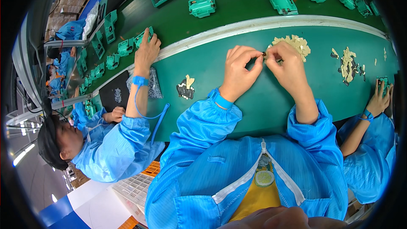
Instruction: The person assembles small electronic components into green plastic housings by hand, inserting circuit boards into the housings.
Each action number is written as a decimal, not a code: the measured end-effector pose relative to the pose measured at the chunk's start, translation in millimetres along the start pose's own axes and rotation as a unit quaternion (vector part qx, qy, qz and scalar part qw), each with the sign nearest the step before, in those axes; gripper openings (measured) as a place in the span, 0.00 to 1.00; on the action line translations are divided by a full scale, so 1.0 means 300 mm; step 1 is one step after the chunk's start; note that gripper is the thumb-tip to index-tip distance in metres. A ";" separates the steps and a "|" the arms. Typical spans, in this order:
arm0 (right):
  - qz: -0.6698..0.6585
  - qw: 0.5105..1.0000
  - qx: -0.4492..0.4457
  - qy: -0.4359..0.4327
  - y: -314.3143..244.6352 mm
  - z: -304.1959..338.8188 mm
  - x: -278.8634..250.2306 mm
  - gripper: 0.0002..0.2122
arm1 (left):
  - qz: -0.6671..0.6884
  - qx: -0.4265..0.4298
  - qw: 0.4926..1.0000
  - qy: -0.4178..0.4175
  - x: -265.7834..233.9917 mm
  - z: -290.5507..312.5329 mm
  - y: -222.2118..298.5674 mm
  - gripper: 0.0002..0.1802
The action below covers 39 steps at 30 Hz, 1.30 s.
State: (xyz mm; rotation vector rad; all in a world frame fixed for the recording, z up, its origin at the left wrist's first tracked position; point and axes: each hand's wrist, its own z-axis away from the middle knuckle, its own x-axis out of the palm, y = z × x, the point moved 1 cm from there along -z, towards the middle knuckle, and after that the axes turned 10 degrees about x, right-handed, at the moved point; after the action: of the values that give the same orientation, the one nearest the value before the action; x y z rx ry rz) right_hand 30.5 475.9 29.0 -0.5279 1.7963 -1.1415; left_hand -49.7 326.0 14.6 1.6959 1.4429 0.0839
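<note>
Above the green work table, my two hands meet fingertip to fingertip. A small black piece (264, 54) shows between them, too small to name. My left hand (241, 70) pinches it from the left with thumb and forefinger. From the other side, my right hand (285, 61) closes its fingertips at the same spot, and a bit of pale yellow shows under them. Just beyond my right hand lies a heap of pale yellow strips (299, 44). A little pile of black parts with pale pieces (185, 88) lies to the left of my left hand.
Beyond a pale rail (237, 27), a dark green belt carries several teal plastic housings (202, 6). At right lies a mixed pile of yellow strips and black parts (348, 65). A co-worker's hand (147, 51) touches a housing at left; another co-worker's hand (378, 99) holds one at right.
</note>
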 end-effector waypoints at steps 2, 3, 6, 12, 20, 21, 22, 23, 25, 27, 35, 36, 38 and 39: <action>0.003 0.999 0.026 0.037 -0.006 -0.005 -0.017 0.04 | -0.001 0.002 1.000 0.009 0.001 -0.001 0.004 0.05; 0.007 0.996 0.052 0.075 -0.008 -0.008 -0.028 0.05 | 0.001 0.004 1.000 0.010 0.003 -0.001 0.002 0.05; 0.021 0.991 0.081 0.107 0.005 -0.013 -0.059 0.06 | -0.002 0.010 1.000 0.020 0.010 0.004 -0.004 0.05; 0.074 0.985 0.092 0.124 0.024 -0.027 -0.058 0.06 | -0.078 0.031 0.996 0.015 -0.002 0.006 0.007 0.06; -0.107 0.971 0.211 0.035 0.017 -0.021 -0.076 0.11 | -0.146 0.117 0.982 -0.011 -0.003 0.013 0.029 0.11; -0.149 0.963 0.225 -0.002 0.032 -0.020 -0.079 0.12 | -0.166 0.137 0.976 -0.016 -0.001 0.012 0.035 0.12; -0.190 0.952 0.238 -0.040 0.037 -0.021 -0.080 0.13 | -0.169 0.138 0.976 -0.014 0.001 0.011 0.041 0.12; -0.191 0.952 0.235 -0.041 0.032 -0.022 -0.087 0.13 | -0.177 0.156 0.972 -0.008 0.003 0.011 0.050 0.14; -0.296 0.885 0.319 -0.166 0.018 -0.020 -0.091 0.15 | -0.186 0.175 0.967 -0.001 0.002 0.016 0.056 0.15; -0.305 0.870 0.342 -0.180 0.012 -0.020 -0.095 0.16 | -0.191 0.189 0.963 0.004 0.010 0.020 0.055 0.17; -0.338 0.835 0.351 -0.256 0.022 -0.019 -0.103 0.08 | -0.192 0.214 0.958 -0.007 -0.013 0.015 0.071 0.19; -0.353 0.828 0.346 -0.265 0.022 -0.022 -0.094 0.07 | -0.203 0.215 0.955 -0.012 -0.021 0.014 0.068 0.18; -0.347 0.836 0.342 -0.251 0.024 -0.022 -0.099 0.06 | -0.198 0.217 0.956 -0.013 -0.019 0.009 0.072 0.18; -0.346 0.840 0.340 -0.245 0.025 -0.020 -0.097 0.06 | -0.202 0.214 0.956 -0.020 -0.019 0.009 0.074 0.18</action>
State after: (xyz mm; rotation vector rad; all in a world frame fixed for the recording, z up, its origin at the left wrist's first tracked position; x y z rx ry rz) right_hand 40.4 503.7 37.1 -0.9548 0.6567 -1.8141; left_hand -33.2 321.2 30.0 1.6787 1.8426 -0.5174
